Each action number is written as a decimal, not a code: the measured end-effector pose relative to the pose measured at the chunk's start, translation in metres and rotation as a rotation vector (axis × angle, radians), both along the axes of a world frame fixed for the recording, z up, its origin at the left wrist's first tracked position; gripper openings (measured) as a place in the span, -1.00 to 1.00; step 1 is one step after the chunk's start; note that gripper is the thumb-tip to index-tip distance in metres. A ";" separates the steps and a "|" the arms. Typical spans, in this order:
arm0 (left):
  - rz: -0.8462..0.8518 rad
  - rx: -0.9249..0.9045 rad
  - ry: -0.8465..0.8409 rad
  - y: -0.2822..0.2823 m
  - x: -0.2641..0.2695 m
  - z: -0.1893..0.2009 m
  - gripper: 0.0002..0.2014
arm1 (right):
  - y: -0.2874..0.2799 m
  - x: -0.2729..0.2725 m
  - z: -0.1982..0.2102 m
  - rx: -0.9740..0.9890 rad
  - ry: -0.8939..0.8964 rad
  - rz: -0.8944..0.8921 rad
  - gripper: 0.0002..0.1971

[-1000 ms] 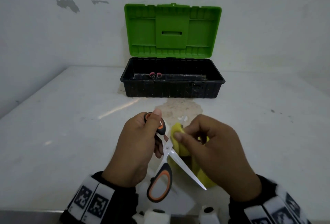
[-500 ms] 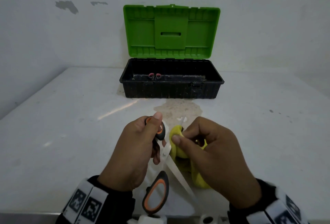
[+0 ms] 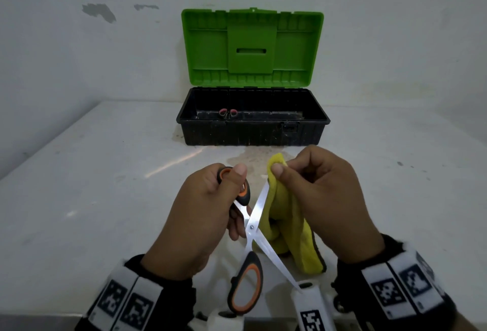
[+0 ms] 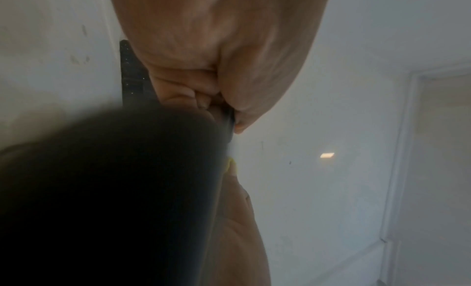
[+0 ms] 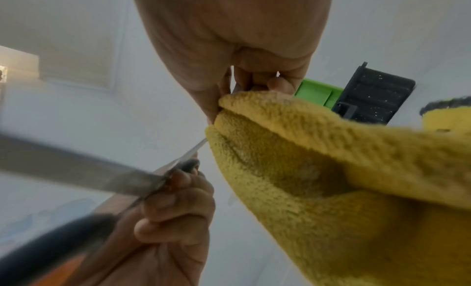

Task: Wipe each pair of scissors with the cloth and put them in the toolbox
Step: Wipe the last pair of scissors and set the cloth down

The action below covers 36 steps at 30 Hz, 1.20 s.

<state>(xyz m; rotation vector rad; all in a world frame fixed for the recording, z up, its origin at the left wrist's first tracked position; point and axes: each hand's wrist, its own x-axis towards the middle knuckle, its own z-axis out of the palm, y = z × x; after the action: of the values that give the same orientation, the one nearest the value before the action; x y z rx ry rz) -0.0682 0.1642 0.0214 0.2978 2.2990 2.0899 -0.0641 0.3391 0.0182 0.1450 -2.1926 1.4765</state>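
My left hand [image 3: 210,214] grips the upper black-and-orange handle of the scissors [image 3: 251,230], whose blades stand spread wide apart; the other handle loop [image 3: 246,288] hangs low near my wrists. My right hand [image 3: 319,198] pinches the yellow cloth [image 3: 287,225] around the tip of the upper blade, thumb on top. In the right wrist view the cloth [image 5: 318,169] folds over that blade [image 5: 193,149] and the second blade [image 5: 76,169] crosses the left side. The toolbox [image 3: 253,130], black with its green lid [image 3: 253,45] raised, stands behind and holds another pair with pink handles [image 3: 228,112].
The white table [image 3: 92,185] meets a white wall behind the toolbox. A brownish stain [image 3: 253,156] lies on the table in front of the box. The left wrist view is mostly blocked by a dark blurred handle [image 4: 114,199].
My right hand has slid the cloth up the blade from near the pivot to its tip. The scissors have swung more upright and both hands rose slightly.
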 end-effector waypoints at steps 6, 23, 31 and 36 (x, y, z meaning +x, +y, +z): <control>0.019 -0.094 0.080 0.001 0.000 -0.003 -0.58 | 0.011 0.002 0.009 0.137 0.084 -0.115 -0.82; 0.068 -0.040 0.109 -0.006 -0.006 -0.013 -0.58 | 0.013 0.002 -0.005 0.536 0.244 -0.002 -0.90; 0.032 -0.042 0.097 -0.003 0.007 -0.025 -0.71 | 0.019 0.000 -0.007 0.474 0.224 -0.047 -0.87; -0.022 -0.163 0.193 -0.005 0.008 -0.033 -0.50 | 0.019 -0.001 -0.007 0.486 0.203 -0.143 -0.83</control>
<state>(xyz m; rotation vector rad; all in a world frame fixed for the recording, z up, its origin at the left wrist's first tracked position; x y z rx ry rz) -0.0601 0.1594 -0.0115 0.5387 2.5409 1.9253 -0.0656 0.3578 0.0115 0.2795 -2.2944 0.7947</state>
